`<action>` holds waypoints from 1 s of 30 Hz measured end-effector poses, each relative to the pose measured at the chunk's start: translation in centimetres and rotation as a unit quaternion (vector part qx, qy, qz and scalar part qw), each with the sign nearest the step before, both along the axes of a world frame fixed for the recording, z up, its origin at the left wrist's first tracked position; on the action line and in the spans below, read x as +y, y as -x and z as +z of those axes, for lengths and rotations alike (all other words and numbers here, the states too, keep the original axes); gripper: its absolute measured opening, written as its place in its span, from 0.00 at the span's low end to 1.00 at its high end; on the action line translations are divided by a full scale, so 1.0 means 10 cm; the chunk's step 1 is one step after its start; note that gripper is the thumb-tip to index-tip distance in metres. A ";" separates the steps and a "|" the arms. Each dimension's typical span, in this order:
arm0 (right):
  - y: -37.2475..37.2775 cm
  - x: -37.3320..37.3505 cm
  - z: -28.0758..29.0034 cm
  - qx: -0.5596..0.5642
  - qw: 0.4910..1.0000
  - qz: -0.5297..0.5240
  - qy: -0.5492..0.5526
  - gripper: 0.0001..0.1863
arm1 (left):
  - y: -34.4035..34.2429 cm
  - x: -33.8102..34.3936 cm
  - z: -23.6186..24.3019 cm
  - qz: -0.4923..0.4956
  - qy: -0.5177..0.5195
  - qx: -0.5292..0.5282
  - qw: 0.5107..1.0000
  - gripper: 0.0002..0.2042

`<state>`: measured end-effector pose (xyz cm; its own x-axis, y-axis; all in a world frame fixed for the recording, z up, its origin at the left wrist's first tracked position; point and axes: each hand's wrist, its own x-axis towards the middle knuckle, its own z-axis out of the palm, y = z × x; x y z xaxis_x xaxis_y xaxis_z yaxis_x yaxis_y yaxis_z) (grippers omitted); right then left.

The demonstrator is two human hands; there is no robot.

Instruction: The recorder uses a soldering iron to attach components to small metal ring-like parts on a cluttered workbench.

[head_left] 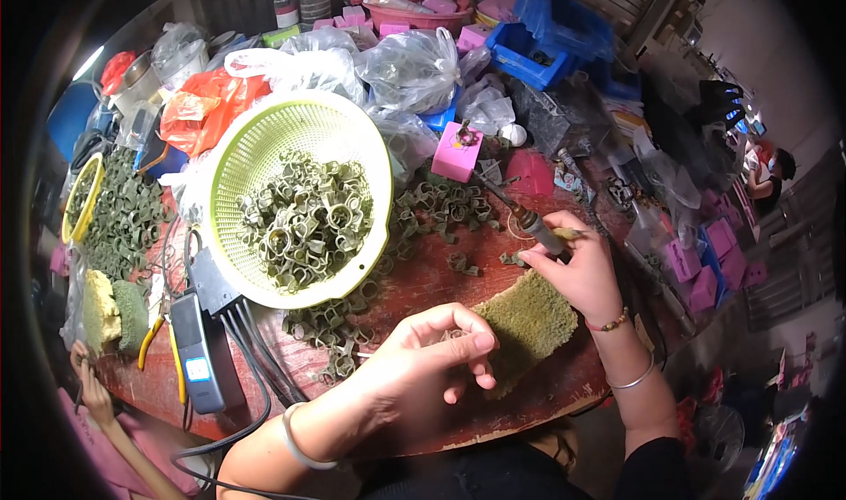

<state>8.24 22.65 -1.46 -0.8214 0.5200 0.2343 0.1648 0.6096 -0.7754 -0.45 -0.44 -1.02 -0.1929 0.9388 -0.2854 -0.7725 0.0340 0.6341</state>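
My right hand [577, 262] grips the dark handle of a soldering-iron-like tool [536, 229]. Its thin metal shaft slants away toward a pink block [456, 154] with a small dark piece on top. Something small and yellowish [567, 233] shows by the fingers of that hand. At the near table edge, my left hand [441, 346] has its fingers curled in and the thumb near the index finger; what they hold, if anything, I cannot make out. Between the hands lies a rough olive-green sponge pad [533, 324]. Small green ring-shaped pieces [463, 264] lie just beyond it.
A yellow-green plastic basket [374, 192] holds many ring pieces; more are heaped around it. Left are a grey power box [196, 350] with black cables, yellow-handled pliers [152, 341] and another person's hand [85, 368]. Plastic bags [410, 68] and blue bins [529, 55] crowd the back.
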 end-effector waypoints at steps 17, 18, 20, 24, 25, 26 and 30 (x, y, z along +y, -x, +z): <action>0.06 0.14 -0.11 -0.017 0.997 0.062 0.039 0.14 | 0.00 0.04 -0.02 -0.014 0.024 0.061 0.998 0.08; 0.05 0.12 -0.09 -0.017 0.997 0.062 0.038 0.14 | 0.00 0.04 -0.02 -0.015 0.023 0.061 0.998 0.08; 0.02 0.08 -0.04 0.020 0.999 0.046 0.017 0.13 | 0.00 0.05 -0.02 -0.023 0.023 0.062 0.998 0.08; -0.13 -0.27 0.24 0.046 0.997 0.023 0.059 0.14 | -0.01 0.04 -0.02 -0.009 0.028 0.067 0.997 0.11; -0.20 -0.37 0.29 0.054 0.994 0.030 0.092 0.14 | -0.01 0.04 0.00 0.001 0.029 0.072 0.997 0.13; -0.25 -0.47 0.32 0.061 0.989 0.041 0.129 0.15 | 0.00 0.03 0.00 0.013 0.033 0.076 0.996 0.15; -0.47 -0.65 0.35 0.057 0.978 0.079 0.185 0.16 | -0.01 0.07 0.05 -0.021 0.026 0.085 0.996 0.17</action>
<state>12.92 16.12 2.03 -0.8775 0.4556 0.1499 -0.0098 0.2954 -0.9553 -0.33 0.21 -0.52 -0.2045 0.9315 -0.3010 -0.6511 0.1002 0.7523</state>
